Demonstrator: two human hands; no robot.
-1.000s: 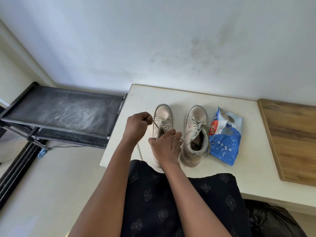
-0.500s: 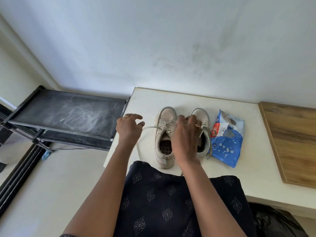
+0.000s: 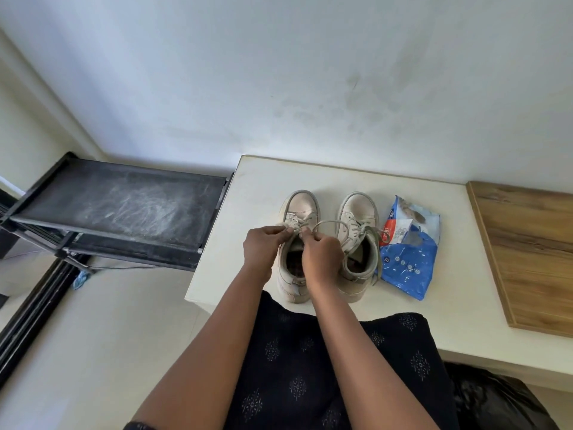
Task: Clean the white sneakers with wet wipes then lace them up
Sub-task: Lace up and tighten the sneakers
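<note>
Two white sneakers stand side by side on the white table (image 3: pixel 254 187), toes pointing away from me. Over the tongue of the left sneaker (image 3: pixel 302 206) my left hand (image 3: pixel 263 248) pinches one end of its grey lace. My right hand (image 3: pixel 321 256) pinches the other end, and a loop of lace (image 3: pixel 331 223) arches from it toward the right sneaker (image 3: pixel 358 209). My fingertips nearly touch above the eyelets. The right sneaker's laces hang loosely over its side. A blue pack of wet wipes (image 3: pixel 409 262) lies just right of the right sneaker.
A black shelf rack (image 3: pixel 121 206) stands left of the table with a narrow gap between them. A wooden board (image 3: pixel 530 252) covers the table's right part. A black bag (image 3: pixel 493 401) sits low at the right. The wall rises close behind the table.
My hands were apart half a second ago, with the lace pulled out sideways. They have since come together over the left sneaker's tongue, and a lace loop now arches to the right.
</note>
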